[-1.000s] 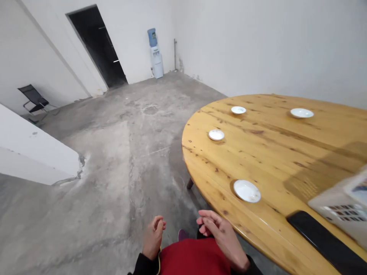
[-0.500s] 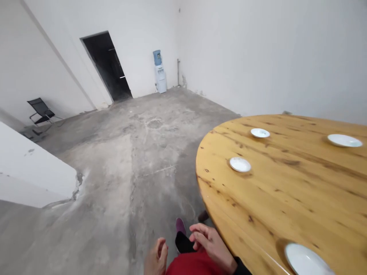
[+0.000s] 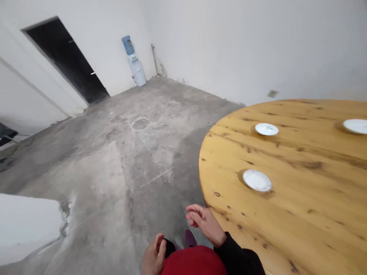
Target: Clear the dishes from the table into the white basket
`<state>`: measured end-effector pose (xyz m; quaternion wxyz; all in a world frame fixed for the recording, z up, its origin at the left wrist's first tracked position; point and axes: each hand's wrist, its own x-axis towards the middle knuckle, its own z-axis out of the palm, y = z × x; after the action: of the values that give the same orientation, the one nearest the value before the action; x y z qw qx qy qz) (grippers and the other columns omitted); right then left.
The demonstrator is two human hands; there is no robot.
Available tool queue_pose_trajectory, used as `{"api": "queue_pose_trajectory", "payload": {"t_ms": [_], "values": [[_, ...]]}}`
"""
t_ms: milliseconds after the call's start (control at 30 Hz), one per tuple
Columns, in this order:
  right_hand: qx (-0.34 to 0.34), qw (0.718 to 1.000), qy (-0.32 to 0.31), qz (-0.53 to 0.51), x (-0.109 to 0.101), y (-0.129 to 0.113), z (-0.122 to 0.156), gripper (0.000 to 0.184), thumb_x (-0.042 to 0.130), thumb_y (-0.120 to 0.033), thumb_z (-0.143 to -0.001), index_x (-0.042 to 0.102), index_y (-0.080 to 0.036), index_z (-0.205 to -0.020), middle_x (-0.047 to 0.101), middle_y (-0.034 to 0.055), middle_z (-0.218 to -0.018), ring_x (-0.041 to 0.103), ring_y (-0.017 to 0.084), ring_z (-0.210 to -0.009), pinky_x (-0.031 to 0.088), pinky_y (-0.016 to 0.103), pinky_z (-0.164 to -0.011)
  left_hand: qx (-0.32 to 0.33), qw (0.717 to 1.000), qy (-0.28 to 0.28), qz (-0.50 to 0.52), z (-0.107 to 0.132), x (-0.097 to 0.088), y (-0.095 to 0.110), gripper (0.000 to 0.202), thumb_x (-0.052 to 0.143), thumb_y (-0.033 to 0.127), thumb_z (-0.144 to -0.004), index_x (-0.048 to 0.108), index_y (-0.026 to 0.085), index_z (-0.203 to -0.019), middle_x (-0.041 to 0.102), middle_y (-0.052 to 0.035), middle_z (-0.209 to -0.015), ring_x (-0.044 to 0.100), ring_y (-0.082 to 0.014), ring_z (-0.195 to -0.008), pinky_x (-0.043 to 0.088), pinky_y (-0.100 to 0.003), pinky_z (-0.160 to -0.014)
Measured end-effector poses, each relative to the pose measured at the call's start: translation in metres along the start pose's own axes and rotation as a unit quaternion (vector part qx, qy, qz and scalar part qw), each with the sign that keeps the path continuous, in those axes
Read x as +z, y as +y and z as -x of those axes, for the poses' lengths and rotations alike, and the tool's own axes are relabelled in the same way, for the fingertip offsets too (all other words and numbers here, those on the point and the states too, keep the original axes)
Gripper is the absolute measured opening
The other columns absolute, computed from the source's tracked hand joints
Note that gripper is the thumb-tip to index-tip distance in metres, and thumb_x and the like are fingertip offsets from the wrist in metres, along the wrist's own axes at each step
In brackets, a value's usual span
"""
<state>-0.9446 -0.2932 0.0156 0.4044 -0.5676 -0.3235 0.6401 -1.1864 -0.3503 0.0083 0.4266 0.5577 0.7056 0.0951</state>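
Observation:
My right hand [image 3: 204, 222] hangs at the near edge of the round wooden table [image 3: 301, 214], fingers loosely curled and apart, holding nothing. My left hand [image 3: 153, 256] is low at the frame's bottom, fingers loosely bent, with nothing in it. Closest to my right hand is a small white plate [image 3: 257, 180] on the table. A second white plate [image 3: 266, 129] lies farther back, and a third [image 3: 355, 125] sits at the right edge. My red top and dark sleeves show at the bottom.
Bare concrete floor [image 3: 114, 160] spreads to the left. A water dispenser [image 3: 134, 61] stands at the far wall beside a dark doorway [image 3: 65, 65]. A low white wall [image 3: 25, 225] juts in at the lower left.
The view has moved forward and left along the table's edge; the nearest plate and the basket have dropped out of sight. My right hand has lifted a little toward the table's rim.

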Motion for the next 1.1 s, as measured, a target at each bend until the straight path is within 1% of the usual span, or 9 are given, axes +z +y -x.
{"api": "queue_pose_trajectory", "payload": {"t_ms": [133, 267, 367, 500, 600, 700, 833, 1000, 1100], "values": [[-0.005, 1.000, 0.014, 0.015, 0.014, -0.001, -0.024, 0.037, 0.053, -0.045, -0.069, 0.066, -0.020, -0.092, 0.071, 0.0025, -0.075, 0.065, 0.017, -0.059, 0.047, 0.029, -0.058, 0.050, 0.997, -0.052, -0.020, -0.054, -0.017, 0.017, 0.049, 0.037, 0.051, -0.092, 0.066, 0.021, -0.115, 0.077, -0.0104, -0.114, 0.072, -0.0233, -0.107, 0.055, -0.031, -0.093], [0.018, 0.999, 0.041, 0.000, 0.038, -0.004, -0.054, 0.039, 0.051, -0.044, -0.068, 0.065, -0.019, -0.093, 0.070, 0.0016, -0.073, 0.063, 0.015, -0.057, 0.045, 0.028, -0.057, 0.109, 0.987, -0.110, -0.040, -0.122, -0.044, 0.048, 0.048, 0.039, 0.052, -0.090, 0.067, 0.020, -0.112, 0.077, -0.0118, -0.113, 0.072, -0.0258, -0.105, 0.055, -0.036, -0.093], [0.019, 0.996, 0.082, -0.029, 0.053, -0.021, -0.083, 0.038, 0.051, -0.045, -0.065, 0.063, -0.019, -0.090, 0.068, 0.0007, -0.070, 0.061, 0.015, -0.055, 0.045, 0.028, -0.057, 0.165, 0.976, -0.136, -0.049, -0.175, -0.073, 0.075, 0.046, 0.039, 0.050, -0.090, 0.067, 0.020, -0.111, 0.077, -0.0116, -0.111, 0.072, -0.0257, -0.105, 0.054, -0.036, -0.094], [-0.012, 0.987, 0.156, -0.047, 0.064, -0.054, -0.121, 0.038, 0.051, -0.046, -0.066, 0.062, -0.019, -0.090, 0.070, 0.0024, -0.073, 0.063, 0.016, -0.059, 0.047, 0.030, -0.059, 0.213, 0.966, -0.123, -0.083, -0.243, -0.114, 0.103, 0.043, 0.040, 0.049, -0.091, 0.066, 0.020, -0.109, 0.077, -0.0124, -0.111, 0.072, -0.0259, -0.104, 0.053, -0.036, -0.094], [-0.023, 0.974, 0.218, -0.053, 0.070, -0.070, -0.146, 0.039, 0.052, -0.049, -0.067, 0.062, -0.019, -0.091, 0.071, 0.0036, -0.076, 0.065, 0.018, -0.061, 0.048, 0.031, -0.061, 0.236, 0.955, -0.141, -0.111, -0.286, -0.134, 0.121, 0.041, 0.042, 0.048, -0.090, 0.066, 0.019, -0.107, 0.078, -0.0119, -0.104, 0.073, -0.0266, -0.098, 0.053, -0.036, -0.089], [-0.018, 0.964, 0.258, -0.066, 0.074, -0.079, -0.166, 0.040, 0.051, -0.049, -0.067, 0.062, -0.019, -0.091, 0.070, 0.0039, -0.076, 0.065, 0.018, -0.060, 0.049, 0.031, -0.060, 0.262, 0.941, -0.182, -0.113, -0.320, -0.135, 0.143, 0.039, 0.045, 0.047, -0.091, 0.067, 0.019, -0.106, 0.078, -0.0109, -0.102, 0.073, -0.0258, -0.096, 0.053, -0.035, -0.087], [-0.016, 0.957, 0.282, -0.066, 0.070, -0.088, -0.195, 0.038, 0.049, -0.047, -0.068, 0.063, -0.019, -0.091, 0.069, 0.0035, -0.074, 0.065, 0.018, -0.059, 0.048, 0.031, -0.059, 0.284, 0.919, -0.248, -0.118, -0.353, -0.115, 0.178, 0.038, 0.044, 0.043, -0.093, 0.068, 0.018, -0.108, 0.077, -0.0087, -0.098, 0.072, -0.0229, -0.091, 0.053, -0.032, -0.085], [-0.022, 0.953, 0.293, -0.067, 0.039, -0.107, -0.256, 0.038, 0.048, -0.043, -0.069, 0.062, -0.018, -0.093, 0.069, 0.0024, -0.074, 0.065, 0.017, -0.060, 0.049, 0.029, -0.060, 0.332, 0.871, -0.340, -0.122, -0.405, -0.095, 0.222, 0.040, 0.041, 0.042, -0.093, 0.067, 0.018, -0.114, 0.077, -0.0074, -0.097, 0.072, -0.0198, -0.088, 0.053, -0.029, -0.084], [-0.030, 0.952, 0.296, -0.066, 0.012, -0.127, -0.305, 0.033, 0.047, -0.039, -0.071, 0.061, -0.018, -0.093, 0.070, 0.0028, -0.075, 0.064, 0.016, -0.059, 0.047, 0.028, -0.058, 0.327, 0.884, -0.308, -0.133, -0.454, -0.099, 0.246, 0.044, 0.042, 0.048, -0.091, 0.068, 0.018, -0.110, 0.077, -0.0099, -0.102, 0.072, -0.0229, -0.095, 0.054, -0.033, -0.089]]}}
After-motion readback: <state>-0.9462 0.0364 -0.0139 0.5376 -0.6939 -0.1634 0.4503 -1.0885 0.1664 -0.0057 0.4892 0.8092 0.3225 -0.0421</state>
